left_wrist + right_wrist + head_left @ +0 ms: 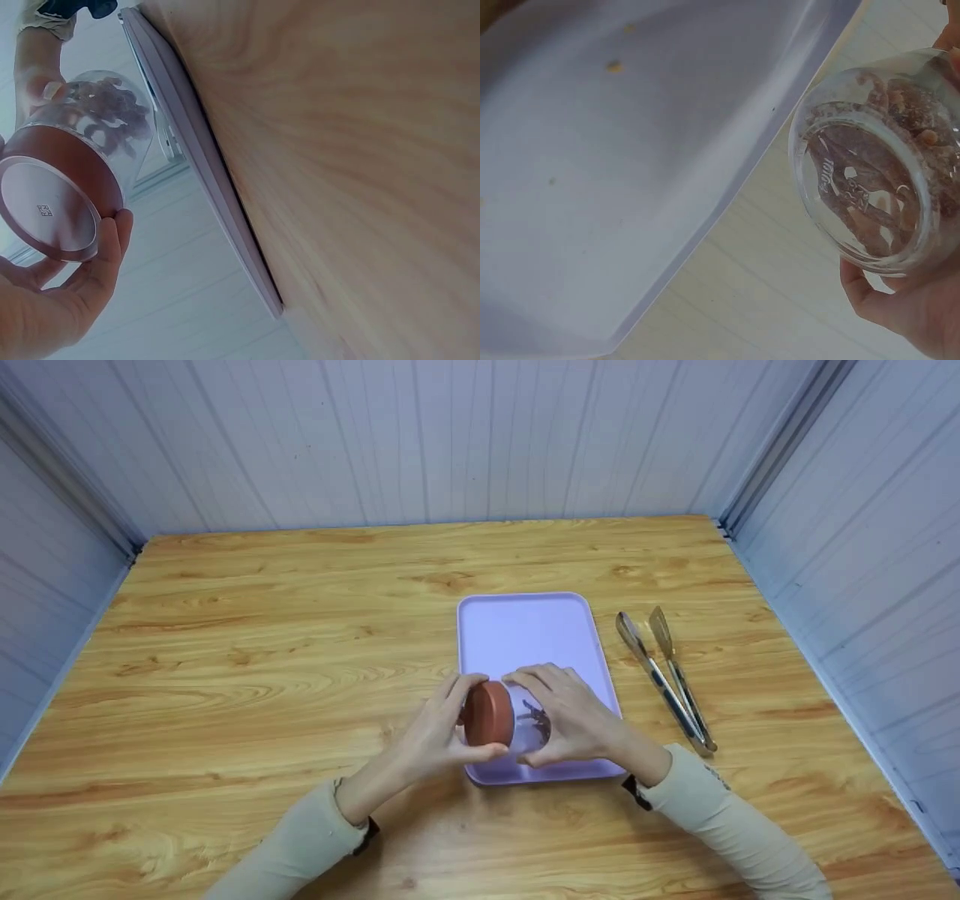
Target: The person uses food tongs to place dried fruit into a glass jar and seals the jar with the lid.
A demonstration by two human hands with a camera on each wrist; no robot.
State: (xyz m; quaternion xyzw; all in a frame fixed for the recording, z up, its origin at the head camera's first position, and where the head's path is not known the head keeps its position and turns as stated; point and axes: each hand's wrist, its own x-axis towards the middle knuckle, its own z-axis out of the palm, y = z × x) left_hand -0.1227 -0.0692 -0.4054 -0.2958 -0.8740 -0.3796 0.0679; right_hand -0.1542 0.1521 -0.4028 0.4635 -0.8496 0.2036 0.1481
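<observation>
A clear jar [870, 180] with a reddish-brown lid [489, 714] is held sideways above the lavender tray [525, 630]. My left hand [436, 729] grips the lid round its rim, thumb below and fingers above. My right hand [574, 714] holds the clear body near its base. Brownish, dried-looking pieces [112, 109] lie inside the jar, seen through its wall. The lid sits on the jar in the left wrist view; whether it is loose or tight cannot be told.
Metal tongs [671, 690] lie spread on the wooden table [262, 660], right of the tray. A few small yellowish crumbs [615, 67] dot the tray's surface. White panelled walls [450, 442] stand behind the table and at both sides.
</observation>
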